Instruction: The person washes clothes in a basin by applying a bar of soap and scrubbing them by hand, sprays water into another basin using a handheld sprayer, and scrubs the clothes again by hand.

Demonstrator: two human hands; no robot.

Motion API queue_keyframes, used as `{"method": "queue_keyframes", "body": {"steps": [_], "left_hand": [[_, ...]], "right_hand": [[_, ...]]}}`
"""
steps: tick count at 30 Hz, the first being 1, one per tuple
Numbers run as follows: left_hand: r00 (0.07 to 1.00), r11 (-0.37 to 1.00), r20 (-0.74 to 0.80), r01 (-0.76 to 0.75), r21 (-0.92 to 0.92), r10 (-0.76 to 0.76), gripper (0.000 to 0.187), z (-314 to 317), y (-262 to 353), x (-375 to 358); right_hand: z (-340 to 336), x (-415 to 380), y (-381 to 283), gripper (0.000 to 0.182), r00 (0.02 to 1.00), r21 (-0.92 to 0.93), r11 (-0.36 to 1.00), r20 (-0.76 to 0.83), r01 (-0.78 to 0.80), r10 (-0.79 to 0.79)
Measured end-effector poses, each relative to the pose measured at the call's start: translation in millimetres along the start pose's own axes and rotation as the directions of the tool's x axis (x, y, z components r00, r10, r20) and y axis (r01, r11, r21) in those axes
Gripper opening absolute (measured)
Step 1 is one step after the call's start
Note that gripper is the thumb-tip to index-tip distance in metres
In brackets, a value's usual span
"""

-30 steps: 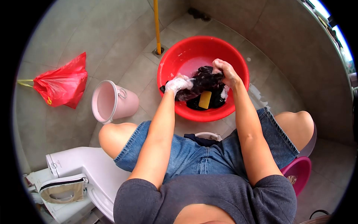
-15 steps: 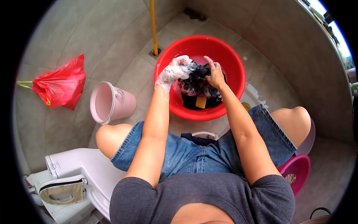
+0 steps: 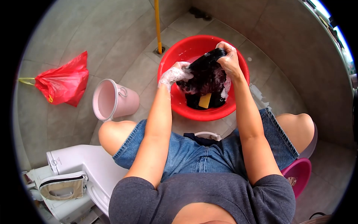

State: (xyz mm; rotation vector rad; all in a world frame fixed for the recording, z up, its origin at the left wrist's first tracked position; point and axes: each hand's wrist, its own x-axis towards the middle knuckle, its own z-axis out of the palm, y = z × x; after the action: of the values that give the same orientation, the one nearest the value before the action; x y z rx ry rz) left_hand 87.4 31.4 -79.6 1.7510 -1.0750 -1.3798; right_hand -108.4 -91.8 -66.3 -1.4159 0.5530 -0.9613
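A wet black cloth with suds on it is stretched between both hands over a red basin. My left hand, coated in white foam, is closed on the cloth's left edge. Higher up, by the basin's upper right rim, my right hand grips the cloth's upper right end. A yellow block lies on the dark fabric in the lower part of the basin.
Left of the basin a pink bucket lies tipped, with a red plastic bag beyond it. A yellow pole stands behind. A magenta basin sits at the lower right, a white toilet at the lower left.
My right hand has moved up and to the right, pulling the cloth's end with it. The cloth is now more spread out between the hands.
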Motion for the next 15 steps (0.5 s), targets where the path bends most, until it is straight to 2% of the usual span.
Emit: {"method": "queue_keyframes", "body": {"steps": [3, 4, 5, 6, 7, 9, 10, 11, 13, 14, 15], "left_hand": [[0.990, 0.997, -0.133, 0.057, 0.044, -0.051, 0.014, -6, 17, -6], [0.994, 0.999, -0.106, 0.017, -0.034, -0.021, 0.007, -19, -6, 11], [0.994, 0.993, -0.102, -0.058, -0.108, 0.047, 0.011, -25, -4, 6], [0.990, 0.954, -0.088, -0.128, -0.270, 0.107, 0.012, -29, -8, 6], [0.982, 0.885, -0.083, -0.190, -0.425, 0.171, 0.013, -31, -12, 7], [0.956, 0.804, -0.131, -0.291, -0.519, 0.261, 0.017, -20, -19, 13], [0.956, 0.743, -0.123, -0.286, -0.606, 0.267, 0.020, -13, -19, 14], [0.935, 0.618, -0.130, -0.317, -0.720, 0.329, 0.023, 0, -16, 14], [0.932, 0.497, -0.173, -0.319, -0.807, 0.318, 0.029, 12, -27, 14], [0.945, 0.397, -0.241, -0.313, -0.863, 0.221, 0.036, 17, -43, 20], [0.945, 0.392, -0.304, -0.328, -0.860, 0.123, 0.029, 22, -55, 26]], "right_hand": [[-4, 0, -29, 0.026, 0.990, -0.239, 0.962, 0.084, 0.131, -0.114], [-3, -2, -34, 0.033, 0.986, -0.291, 0.944, 0.102, 0.154, -0.130], [-2, -3, -36, 0.041, 0.982, -0.341, 0.923, 0.123, 0.179, -0.145], [-11, -2, -32, 0.060, 0.980, -0.562, 0.822, 0.199, 0.096, 0.022], [-17, -2, -6, 0.058, 0.978, -0.617, 0.776, 0.209, 0.133, -0.001], [-27, -7, 35, 0.047, 0.962, -0.808, 0.583, 0.222, 0.090, 0.159], [-26, -12, 53, 0.040, 0.958, -0.830, 0.554, 0.096, -0.073, 0.271], [-25, -16, 72, 0.034, 0.926, -0.830, 0.507, -0.030, -0.234, 0.377], [-26, -28, 110, 0.024, 0.928, -0.743, 0.587, -0.126, -0.322, 0.350], [-30, -33, 140, 0.021, 0.854, -0.399, 0.758, -0.176, -0.517, 0.490], [-25, -38, 138, 0.022, 0.844, -0.031, 0.846, -0.104, -0.532, 0.527]]}}
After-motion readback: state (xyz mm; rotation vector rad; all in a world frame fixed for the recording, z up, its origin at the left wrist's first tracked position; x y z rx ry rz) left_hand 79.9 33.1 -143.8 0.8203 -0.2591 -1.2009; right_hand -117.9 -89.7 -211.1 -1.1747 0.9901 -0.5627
